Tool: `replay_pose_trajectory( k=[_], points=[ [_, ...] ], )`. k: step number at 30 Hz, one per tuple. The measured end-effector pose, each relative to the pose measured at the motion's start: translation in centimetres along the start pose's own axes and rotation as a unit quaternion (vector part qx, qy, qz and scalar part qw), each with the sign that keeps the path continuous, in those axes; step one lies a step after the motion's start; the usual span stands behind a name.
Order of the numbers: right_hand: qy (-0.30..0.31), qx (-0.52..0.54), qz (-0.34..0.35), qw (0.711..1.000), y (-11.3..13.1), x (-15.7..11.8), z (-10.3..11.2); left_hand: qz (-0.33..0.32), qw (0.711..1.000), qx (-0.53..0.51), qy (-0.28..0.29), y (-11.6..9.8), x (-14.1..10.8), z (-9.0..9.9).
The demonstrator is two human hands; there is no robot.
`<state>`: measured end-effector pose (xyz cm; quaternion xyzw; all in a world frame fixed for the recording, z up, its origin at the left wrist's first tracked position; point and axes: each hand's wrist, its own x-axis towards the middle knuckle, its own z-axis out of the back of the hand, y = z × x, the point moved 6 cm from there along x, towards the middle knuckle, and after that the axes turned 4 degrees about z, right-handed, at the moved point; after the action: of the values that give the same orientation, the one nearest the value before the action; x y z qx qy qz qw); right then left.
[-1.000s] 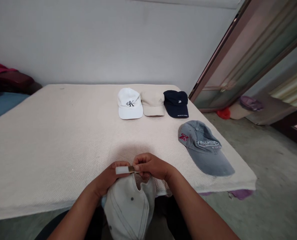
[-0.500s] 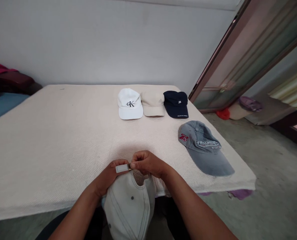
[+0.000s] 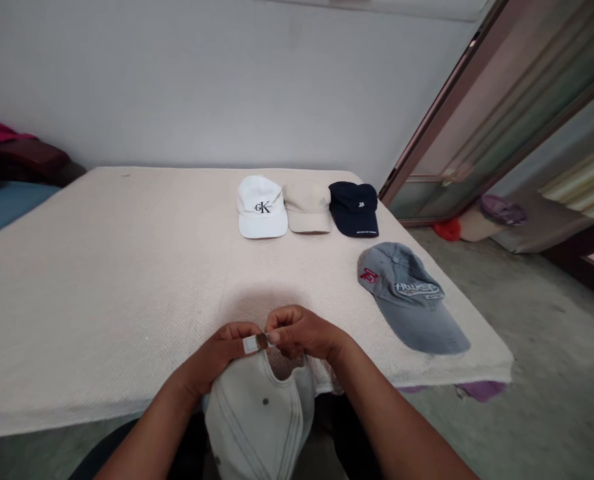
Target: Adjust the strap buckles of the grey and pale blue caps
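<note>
A light grey cap hangs over the table's near edge, its back opening facing up. My left hand pinches the cap's white back strap at the buckle. My right hand grips the strap from the other side, thumb and fingers closed at the buckle. Both hands meet just above the cap's rear opening.
The table has a cream cloth. At the far right stand a white cap, a beige cap and a navy cap. A grey cap with red patch lies nearer the right edge. A glass door is at the right.
The white strap end showing beside my left thumb has become shorter as it slid toward the buckle. Both hands stayed at the cap's back, shifting only slightly.
</note>
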<state>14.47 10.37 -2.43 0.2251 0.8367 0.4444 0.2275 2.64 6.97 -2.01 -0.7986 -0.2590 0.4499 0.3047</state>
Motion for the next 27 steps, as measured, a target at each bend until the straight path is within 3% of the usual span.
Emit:
replay_pose_trajectory(
  k=[6,15,21,27],
  points=[
    [-0.002,-0.020,-0.005,1.000,-0.22,0.00,-0.10,-0.014,0.998,0.058,-0.009,-0.87,-0.13,-0.87],
    [-0.047,-0.112,-0.027,0.992,-0.60,0.30,0.30,-0.025,0.993,0.111,-0.033,-0.72,0.26,-0.41],
    [-0.023,-0.051,-0.014,0.998,-0.84,0.22,0.41,-0.001,0.998,0.057,-0.032,-0.48,0.19,-0.44],
    [-0.014,-0.006,0.005,1.000,-0.27,0.02,0.22,-0.021,0.999,0.022,-0.014,-0.76,0.19,-0.45]
  ],
)
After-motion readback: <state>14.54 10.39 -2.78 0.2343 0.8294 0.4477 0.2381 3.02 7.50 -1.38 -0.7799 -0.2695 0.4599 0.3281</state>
